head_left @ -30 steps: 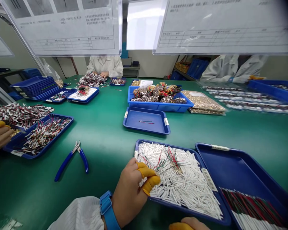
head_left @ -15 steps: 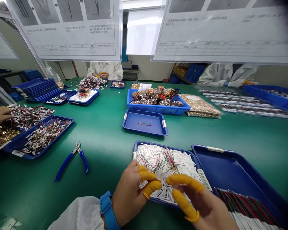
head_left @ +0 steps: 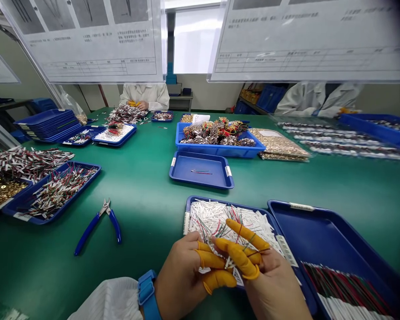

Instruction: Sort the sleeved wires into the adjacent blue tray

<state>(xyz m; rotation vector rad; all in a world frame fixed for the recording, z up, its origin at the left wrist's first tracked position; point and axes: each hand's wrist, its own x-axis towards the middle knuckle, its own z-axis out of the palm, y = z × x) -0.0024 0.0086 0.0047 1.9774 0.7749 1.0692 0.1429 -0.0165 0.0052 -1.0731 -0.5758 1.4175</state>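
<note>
1. At the far left of the green bench mat (head_left: pixel 136 200), you have brass terminals (head_left: pixel 2 191) in a tray, and just right of them a blue tray (head_left: pixel 20 209) of white-sleeved leads (head_left: pixel 58 193).
2. Nearer you lie blue-handled diagonal cutters (head_left: pixel 100 226), with their jaws slightly open.
3. Your left hand (head_left: pixel 183 278), with a blue wristband (head_left: pixel 146 289) and yellow finger cots (head_left: pixel 216 279), is above the near edge of a blue tray (head_left: pixel 220 203) heaped with white-sleeved wires (head_left: pixel 216 218).
4. Your right hand (head_left: pixel 263 284), also in yellow finger cots (head_left: pixel 242 260), meets your left hand over that tray. Together, they pinch a small bunch of thin coloured wires (head_left: pixel 240 251).
5. Straight ahead, a small blue tray (head_left: pixel 200 186) holds a few thin wires (head_left: pixel 202 171).
6. On your right, a wider blue tray (head_left: pixel 320 226) holds a neat row of red-and-green wires (head_left: pixel 343 286) at its near corner.
</note>
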